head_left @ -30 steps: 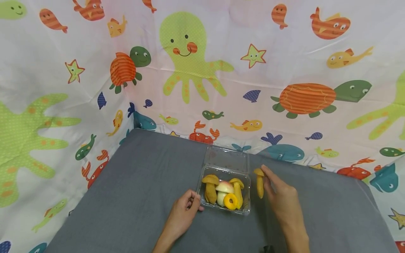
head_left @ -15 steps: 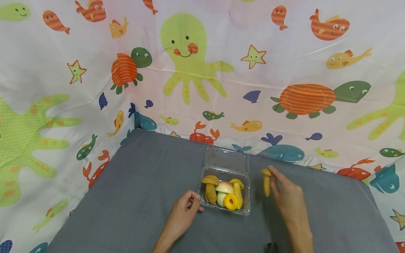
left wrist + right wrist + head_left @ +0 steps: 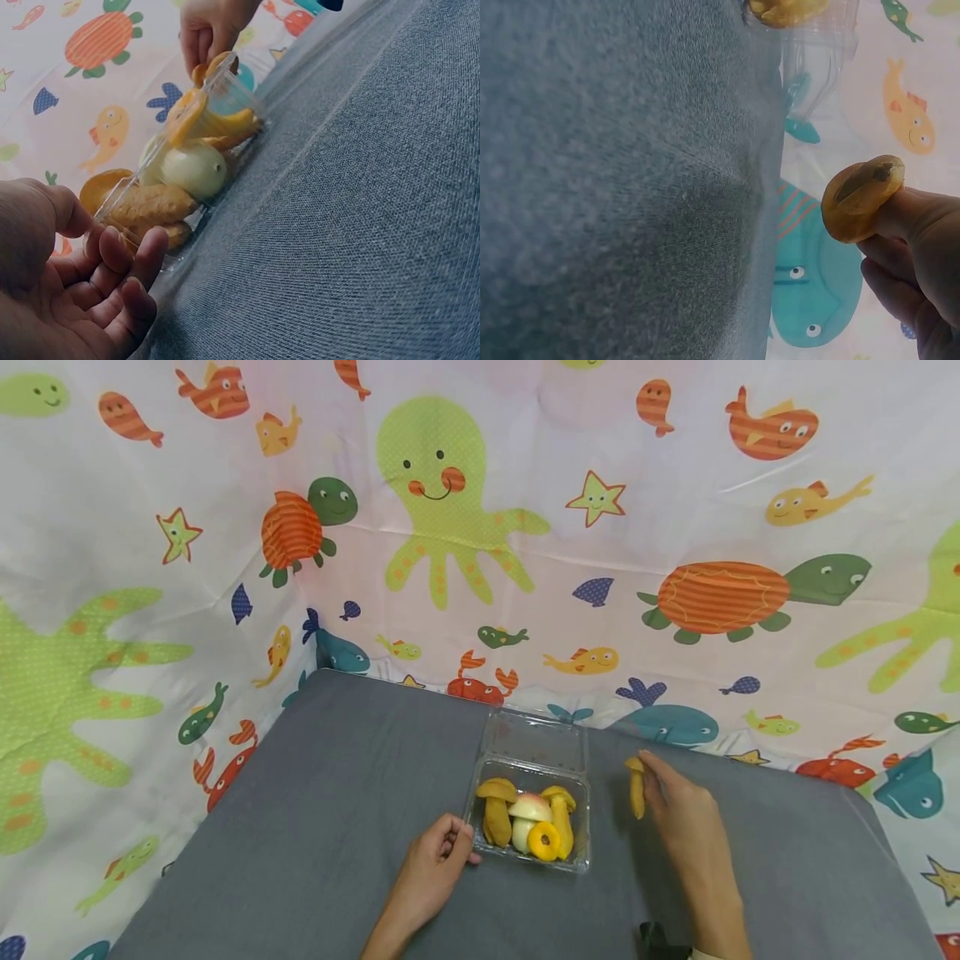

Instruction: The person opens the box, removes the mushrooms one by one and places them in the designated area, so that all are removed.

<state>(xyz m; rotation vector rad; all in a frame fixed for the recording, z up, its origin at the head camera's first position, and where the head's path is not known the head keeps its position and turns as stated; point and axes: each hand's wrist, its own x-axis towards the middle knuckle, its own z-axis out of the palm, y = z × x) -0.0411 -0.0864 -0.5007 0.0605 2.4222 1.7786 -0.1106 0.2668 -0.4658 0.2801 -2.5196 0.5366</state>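
No text, label, brand, number or sign can be read in any view.

head: bright, soft shadow beside right hand | wrist views: dimmer | right wrist: cloth seemingly blurred

The clear rectangular plastic box lies on grey cloth, between your left hand and a slender ochre mushroom.

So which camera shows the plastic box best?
Head: the plastic box and its open lid show nearly whole. Left wrist shows its side, partly behind the left hand; right wrist, only part, at the top.
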